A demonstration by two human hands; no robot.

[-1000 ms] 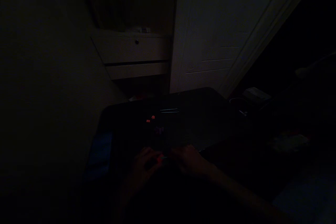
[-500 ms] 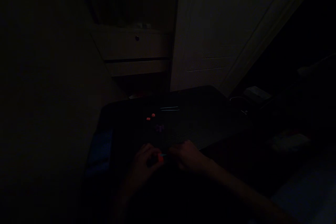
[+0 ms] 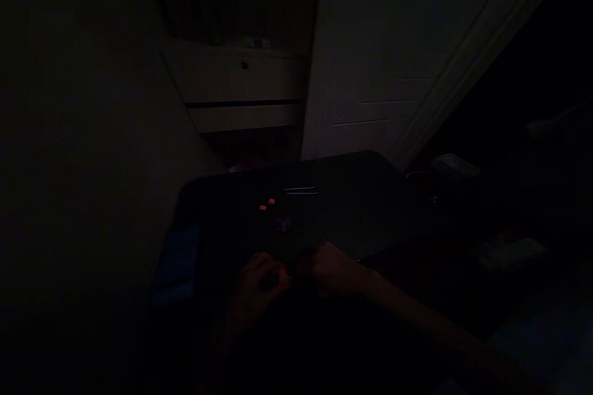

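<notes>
The picture is very dark. My left hand (image 3: 256, 281) pinches a small red-orange block (image 3: 283, 276) between thumb and fingers near the front of the dark table. My right hand (image 3: 330, 266) is closed just to its right, fingers mostly in shadow. A thin pale rod (image 3: 288, 278) shows against the block and points toward my right fingers, which seem to grip its other end. Beyond the hands lie a purple piece (image 3: 283, 224) and two small orange pieces (image 3: 263, 207). Two thin pale sticks, perhaps tweezers (image 3: 301, 190), lie farther back.
A dark blue flat object (image 3: 176, 265) lies at the left side of the dark table (image 3: 361, 197). Behind stand a cabinet with a drawer (image 3: 245, 80) and a pale door panel (image 3: 365, 74). A whitish box (image 3: 456, 165) is off to the right.
Both hands stay close together around the block. My right hand has shifted slightly and turned a little; the pieces on the table have not moved. The view has tilted slightly.
</notes>
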